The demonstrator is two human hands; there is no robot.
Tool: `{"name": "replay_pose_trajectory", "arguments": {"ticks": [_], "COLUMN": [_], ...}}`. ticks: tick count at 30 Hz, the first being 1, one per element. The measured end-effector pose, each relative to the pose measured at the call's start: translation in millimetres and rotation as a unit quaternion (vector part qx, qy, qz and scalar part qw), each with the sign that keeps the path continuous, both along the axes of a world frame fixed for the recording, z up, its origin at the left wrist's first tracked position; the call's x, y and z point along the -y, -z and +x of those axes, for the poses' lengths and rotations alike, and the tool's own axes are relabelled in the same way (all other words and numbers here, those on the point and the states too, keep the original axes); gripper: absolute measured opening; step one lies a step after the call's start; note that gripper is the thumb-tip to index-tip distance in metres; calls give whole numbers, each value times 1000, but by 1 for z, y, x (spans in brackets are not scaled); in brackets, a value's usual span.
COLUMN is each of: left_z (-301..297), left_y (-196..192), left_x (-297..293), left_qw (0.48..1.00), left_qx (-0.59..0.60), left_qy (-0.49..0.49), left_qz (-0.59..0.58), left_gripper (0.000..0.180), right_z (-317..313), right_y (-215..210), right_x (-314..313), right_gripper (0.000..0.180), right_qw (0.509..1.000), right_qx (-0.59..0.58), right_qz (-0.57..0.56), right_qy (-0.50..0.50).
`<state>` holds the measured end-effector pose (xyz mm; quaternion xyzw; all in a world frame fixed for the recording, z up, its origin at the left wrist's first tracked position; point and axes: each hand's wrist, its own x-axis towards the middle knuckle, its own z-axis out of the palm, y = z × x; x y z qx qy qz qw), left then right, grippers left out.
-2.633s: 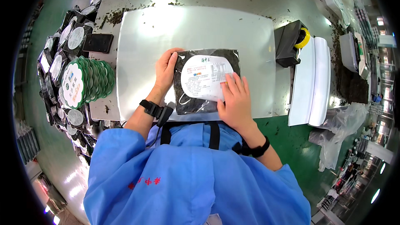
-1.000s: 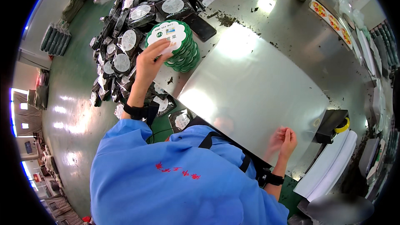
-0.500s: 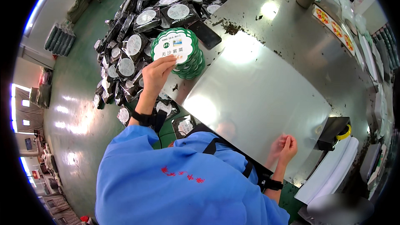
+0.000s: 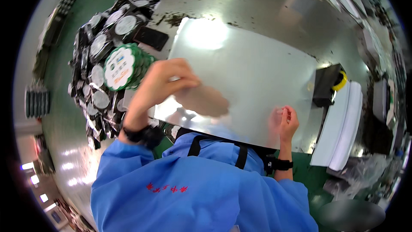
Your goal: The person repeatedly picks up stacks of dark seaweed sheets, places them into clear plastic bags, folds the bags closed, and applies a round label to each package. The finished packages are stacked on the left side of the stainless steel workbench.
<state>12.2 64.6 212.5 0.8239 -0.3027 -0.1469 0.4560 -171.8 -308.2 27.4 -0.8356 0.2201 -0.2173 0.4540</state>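
My left hand (image 4: 167, 79) pinches the edge of a scalloped label card (image 4: 204, 101), whose plain brownish side shows, slightly blurred. It hangs over the left part of a smooth, shiny sheet (image 4: 249, 73) on the metal table. Left of that hand is a stack of green-edged, white scalloped label cards (image 4: 120, 68). My right hand (image 4: 289, 122) is above the sheet's near right part, its thumb and fingertips pressed together. Whatever is between them, if anything, is too small to make out. A black tape dispenser with a yellow roll (image 4: 328, 85) stands beyond that hand, at the sheet's right edge.
Black packages with round pale labels (image 4: 101, 47) are heaped at the left. A dark phone (image 4: 151, 38) lies beside the stack. Dark crumbs (image 4: 175, 19) are scattered on the metal table (image 4: 266, 13). White rolled sheeting (image 4: 343, 129) lies at the right.
My left hand has taken a label card off the stack and carried it right, over the sheet. My right hand stays pinched over the sheet. The whole view has turned and shifted.
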Motion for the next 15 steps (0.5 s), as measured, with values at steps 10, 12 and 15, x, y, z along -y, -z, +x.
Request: {"name": "replay_pose_trajectory", "arguments": {"ticks": [10, 12, 15], "left_z": [79, 85, 88], "left_y": [163, 179, 199], "left_x": [190, 197, 196], "left_qw": [996, 995, 987], "left_qx": [9, 68, 154], "left_qy": [16, 14, 16], "left_qz": [87, 76, 52], "left_gripper": [9, 10, 10], "right_z": [-10, -8, -6], "right_y": [20, 19, 16], "right_x": [9, 7, 7], "right_gripper": [12, 13, 14], "right_qw": [999, 998, 997], "right_qx": [13, 17, 23], "right_qz": [-13, -56, -73], "right_qy": [34, 29, 24]}}
